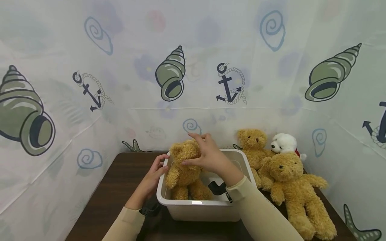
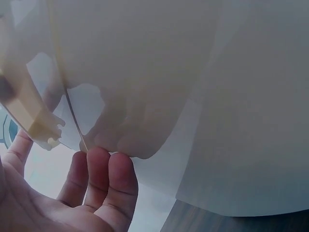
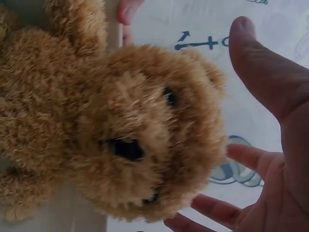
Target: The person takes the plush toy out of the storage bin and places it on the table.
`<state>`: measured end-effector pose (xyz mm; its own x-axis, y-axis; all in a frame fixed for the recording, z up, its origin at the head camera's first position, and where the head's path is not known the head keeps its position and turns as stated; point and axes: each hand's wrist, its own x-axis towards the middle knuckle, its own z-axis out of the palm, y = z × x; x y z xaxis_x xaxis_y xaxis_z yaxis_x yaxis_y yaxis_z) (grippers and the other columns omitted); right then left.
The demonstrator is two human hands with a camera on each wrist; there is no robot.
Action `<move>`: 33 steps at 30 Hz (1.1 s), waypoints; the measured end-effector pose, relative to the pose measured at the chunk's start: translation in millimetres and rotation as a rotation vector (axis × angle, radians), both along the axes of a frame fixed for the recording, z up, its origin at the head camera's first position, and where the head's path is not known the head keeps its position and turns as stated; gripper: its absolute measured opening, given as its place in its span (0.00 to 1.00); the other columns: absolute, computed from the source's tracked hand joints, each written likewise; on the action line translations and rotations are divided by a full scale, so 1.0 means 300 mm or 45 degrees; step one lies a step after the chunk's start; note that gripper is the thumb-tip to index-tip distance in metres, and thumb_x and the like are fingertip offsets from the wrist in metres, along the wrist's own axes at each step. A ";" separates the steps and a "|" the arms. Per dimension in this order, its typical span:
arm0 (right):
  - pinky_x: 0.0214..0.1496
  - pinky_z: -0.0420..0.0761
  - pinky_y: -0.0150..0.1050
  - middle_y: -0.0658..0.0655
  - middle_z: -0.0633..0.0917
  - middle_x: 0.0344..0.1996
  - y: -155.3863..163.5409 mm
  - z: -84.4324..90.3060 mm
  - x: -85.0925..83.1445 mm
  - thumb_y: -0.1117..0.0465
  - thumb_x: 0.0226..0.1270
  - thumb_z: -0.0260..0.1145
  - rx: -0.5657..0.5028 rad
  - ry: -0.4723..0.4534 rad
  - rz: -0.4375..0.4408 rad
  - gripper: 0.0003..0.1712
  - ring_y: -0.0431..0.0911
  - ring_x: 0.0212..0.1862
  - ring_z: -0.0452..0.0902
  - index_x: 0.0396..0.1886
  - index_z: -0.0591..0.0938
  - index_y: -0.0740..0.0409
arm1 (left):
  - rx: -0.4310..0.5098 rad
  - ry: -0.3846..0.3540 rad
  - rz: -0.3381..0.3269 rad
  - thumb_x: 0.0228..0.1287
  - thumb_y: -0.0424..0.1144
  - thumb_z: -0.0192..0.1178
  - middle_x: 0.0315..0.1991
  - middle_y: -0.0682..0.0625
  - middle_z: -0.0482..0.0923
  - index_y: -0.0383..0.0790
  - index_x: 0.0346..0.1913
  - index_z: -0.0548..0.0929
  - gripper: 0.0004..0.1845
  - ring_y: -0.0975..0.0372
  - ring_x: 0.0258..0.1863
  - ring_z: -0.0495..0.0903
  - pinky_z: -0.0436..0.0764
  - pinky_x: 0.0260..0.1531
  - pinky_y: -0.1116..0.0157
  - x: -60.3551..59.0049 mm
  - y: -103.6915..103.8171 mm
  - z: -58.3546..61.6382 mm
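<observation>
In the head view, a golden-brown teddy bear (image 1: 184,175) sits upright inside the white plastic bin (image 1: 199,203), toward its left side. My left hand (image 1: 154,174) holds the bin's left rim. The left wrist view has several fingertips (image 2: 99,166) against the glossy outer wall. My right hand (image 1: 209,157) is at the bear's head, overlapping its face in the head view. Seen from the right wrist, the thumb (image 3: 256,63) stands well apart from the bear's head (image 3: 140,130), while other fingers are spread along the crown.
On the table (image 1: 111,187), right of the bin, a golden bear (image 1: 251,145) sits at the back beside a white plush bear (image 1: 284,143) with something red at its neck. A larger golden bear (image 1: 297,190) leans in front. A patterned curtain (image 1: 199,33) hangs behind.
</observation>
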<state>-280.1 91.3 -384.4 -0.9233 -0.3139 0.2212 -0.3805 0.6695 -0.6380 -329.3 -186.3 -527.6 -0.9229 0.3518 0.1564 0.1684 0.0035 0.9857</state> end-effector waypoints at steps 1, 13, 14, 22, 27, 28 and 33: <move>0.73 0.76 0.62 0.64 0.65 0.75 0.001 -0.004 -0.002 0.37 0.56 0.86 0.001 0.002 -0.002 0.65 0.61 0.72 0.70 0.88 0.59 0.31 | 0.005 -0.003 -0.002 0.87 0.42 0.52 0.57 0.37 0.64 0.45 0.78 0.59 0.26 0.50 0.56 0.77 0.86 0.51 0.52 -0.001 0.001 -0.001; 0.60 0.83 0.60 0.68 0.69 0.69 0.006 -0.072 -0.015 0.47 0.57 0.88 0.123 -0.109 -0.026 0.65 0.60 0.56 0.81 0.88 0.59 0.33 | 0.026 -0.038 0.004 0.86 0.40 0.52 0.59 0.37 0.65 0.48 0.77 0.60 0.24 0.49 0.56 0.77 0.86 0.50 0.51 -0.001 0.013 -0.020; 0.59 0.84 0.60 0.69 0.69 0.68 0.005 -0.074 -0.016 0.48 0.57 0.88 0.134 -0.107 -0.029 0.65 0.61 0.55 0.82 0.88 0.59 0.32 | 0.031 -0.036 0.006 0.86 0.40 0.52 0.59 0.37 0.65 0.48 0.77 0.61 0.24 0.49 0.56 0.78 0.86 0.49 0.51 -0.002 0.013 -0.020; 0.56 0.85 0.59 0.68 0.75 0.67 -0.006 -0.086 -0.018 0.46 0.54 0.89 0.254 -0.070 -0.057 0.66 0.59 0.52 0.83 0.87 0.60 0.34 | 0.034 -0.016 0.001 0.85 0.42 0.54 0.57 0.38 0.65 0.45 0.76 0.59 0.25 0.50 0.54 0.76 0.85 0.49 0.51 -0.001 0.004 -0.013; 0.54 0.85 0.59 0.70 0.75 0.70 -0.009 -0.077 -0.007 0.47 0.55 0.89 0.283 -0.092 -0.066 0.64 0.60 0.53 0.84 0.86 0.62 0.37 | 0.030 -0.017 0.009 0.85 0.42 0.54 0.58 0.37 0.65 0.47 0.75 0.61 0.24 0.49 0.54 0.76 0.85 0.49 0.51 0.003 0.003 -0.009; 0.55 0.85 0.59 0.70 0.75 0.70 -0.009 -0.075 -0.005 0.47 0.55 0.89 0.284 -0.096 -0.063 0.63 0.61 0.55 0.84 0.86 0.62 0.37 | 0.033 -0.019 0.010 0.85 0.42 0.54 0.58 0.38 0.65 0.48 0.74 0.61 0.23 0.49 0.54 0.76 0.85 0.49 0.51 0.002 0.003 -0.009; 0.53 0.85 0.58 0.66 0.78 0.66 -0.011 -0.063 -0.002 0.49 0.54 0.89 0.288 -0.076 -0.024 0.60 0.58 0.52 0.84 0.82 0.65 0.38 | 0.038 -0.020 0.021 0.85 0.42 0.54 0.58 0.39 0.64 0.53 0.73 0.63 0.21 0.49 0.55 0.76 0.86 0.49 0.50 0.001 0.003 -0.005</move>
